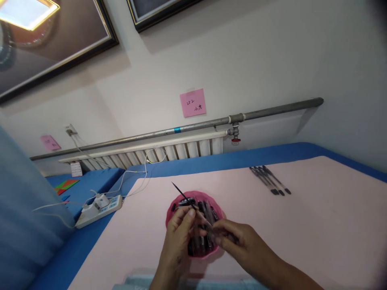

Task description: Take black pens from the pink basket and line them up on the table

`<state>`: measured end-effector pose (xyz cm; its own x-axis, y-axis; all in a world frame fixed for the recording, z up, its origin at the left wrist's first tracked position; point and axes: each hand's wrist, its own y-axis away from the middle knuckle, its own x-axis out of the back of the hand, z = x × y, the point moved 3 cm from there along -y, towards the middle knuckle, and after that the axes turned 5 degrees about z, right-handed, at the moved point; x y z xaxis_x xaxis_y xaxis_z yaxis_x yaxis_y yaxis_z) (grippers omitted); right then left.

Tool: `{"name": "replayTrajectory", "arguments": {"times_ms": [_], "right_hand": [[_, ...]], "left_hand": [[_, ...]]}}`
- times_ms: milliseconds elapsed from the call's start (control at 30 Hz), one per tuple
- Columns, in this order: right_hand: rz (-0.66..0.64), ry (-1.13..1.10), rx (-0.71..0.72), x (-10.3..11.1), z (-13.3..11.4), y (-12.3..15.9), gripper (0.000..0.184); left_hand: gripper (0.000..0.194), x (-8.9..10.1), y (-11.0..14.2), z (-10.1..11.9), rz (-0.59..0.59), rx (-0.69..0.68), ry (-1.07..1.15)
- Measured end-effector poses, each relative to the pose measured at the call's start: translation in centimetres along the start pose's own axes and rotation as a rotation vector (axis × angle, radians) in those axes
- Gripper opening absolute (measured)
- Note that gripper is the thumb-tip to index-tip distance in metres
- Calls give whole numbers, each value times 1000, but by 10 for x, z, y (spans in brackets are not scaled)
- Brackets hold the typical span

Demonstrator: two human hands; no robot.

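Note:
Both of my hands meet over a pink bowl full of dark pen parts on the pink table top. My left hand pinches a thin black pen refill that points up and to the left. My right hand is closed on a clear pen barrel, and the refill's lower end meets it between the two hands. Three assembled black pens lie side by side further off to the right.
A white power strip with cables lies on the blue cloth at the left. A white radiator and a grey pipe run along the wall behind the table. A pink note is stuck on the wall.

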<state>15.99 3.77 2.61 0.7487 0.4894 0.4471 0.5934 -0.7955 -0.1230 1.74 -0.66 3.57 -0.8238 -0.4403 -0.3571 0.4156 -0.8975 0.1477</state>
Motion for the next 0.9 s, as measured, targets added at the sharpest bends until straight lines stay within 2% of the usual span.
{"name": "replayTrajectory", "arguments": {"times_ms": [100, 300, 467, 633, 767, 833, 900], "right_hand": [[-40, 7, -5, -1, 0, 0, 15], [-104, 33, 32, -4, -3, 2, 15], [-88, 18, 27, -2, -2, 0, 14], [-80, 12, 25, -4, 1, 2, 14], [-38, -43, -12, 0, 0, 0, 12], [5, -122, -63, 6, 1, -3, 10], [74, -208, -126, 13, 6, -7, 7]], "left_hand": [[33, 2, -1, 2, 22, -26, -1], [28, 12, -6, 7, 190, -118, 25], [30, 9, -3, 3, 52, 3, -229], [31, 15, -4, 10, 120, -93, -165], [34, 22, -9, 18, 117, -114, -69], [40, 31, -12, 24, 172, -136, -26], [41, 41, -15, 28, 239, -138, -77]]}}
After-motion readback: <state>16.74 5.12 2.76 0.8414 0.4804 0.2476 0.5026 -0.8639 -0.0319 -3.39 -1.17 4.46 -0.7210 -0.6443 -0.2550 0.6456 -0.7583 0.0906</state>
